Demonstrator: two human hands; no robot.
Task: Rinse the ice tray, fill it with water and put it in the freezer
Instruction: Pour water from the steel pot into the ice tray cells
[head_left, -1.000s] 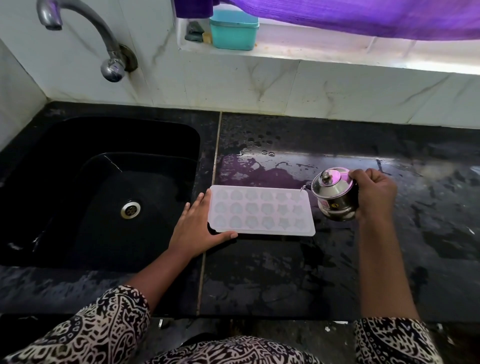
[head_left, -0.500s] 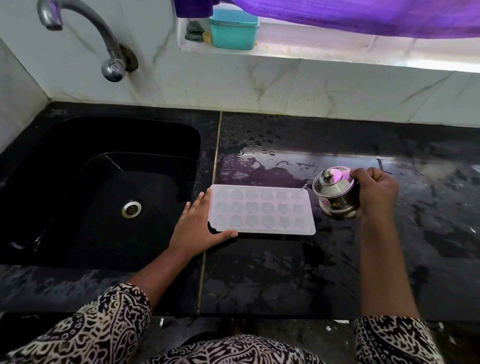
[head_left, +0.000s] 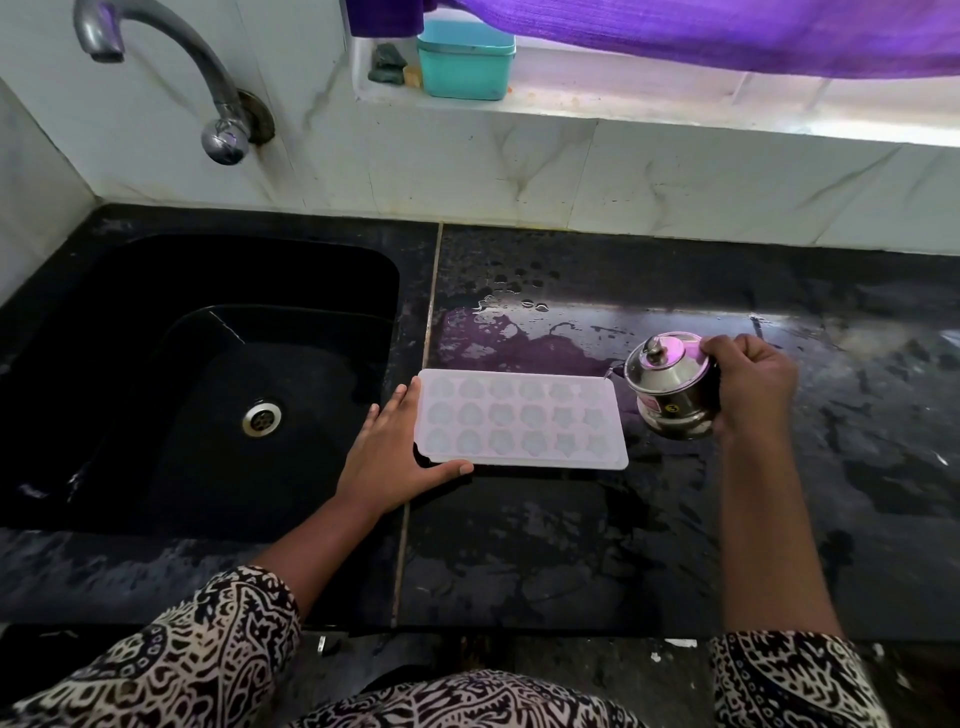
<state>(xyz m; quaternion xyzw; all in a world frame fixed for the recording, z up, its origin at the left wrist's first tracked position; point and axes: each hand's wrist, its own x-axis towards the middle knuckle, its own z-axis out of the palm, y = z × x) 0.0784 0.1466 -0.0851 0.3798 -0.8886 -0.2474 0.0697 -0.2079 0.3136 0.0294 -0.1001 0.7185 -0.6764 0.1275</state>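
Right hand (head_left: 753, 387): fingers closed round a small steel pot (head_left: 671, 387) w/ knobbed lid; pot tilted, spout toward far right corner of the ice tray (head_left: 522, 420); thin stream at spout, faint.
Left hand (head_left: 392, 457): open, flat on counter, fingers along tray's left end, thumb against its near edge; not gripping.
Ice tray: white, 3 rows of shaped cells, flat on black counter (head_left: 571, 545) just right of the sink (head_left: 171, 374); water level in cells can't tell.
Counter: wet, puddle behind tray.
Sink: black, steel drain (head_left: 262, 418).
Tap (head_left: 171, 67): on wall above sink.
Ledge: teal box (head_left: 465, 62); purple cloth (head_left: 727, 31) above.
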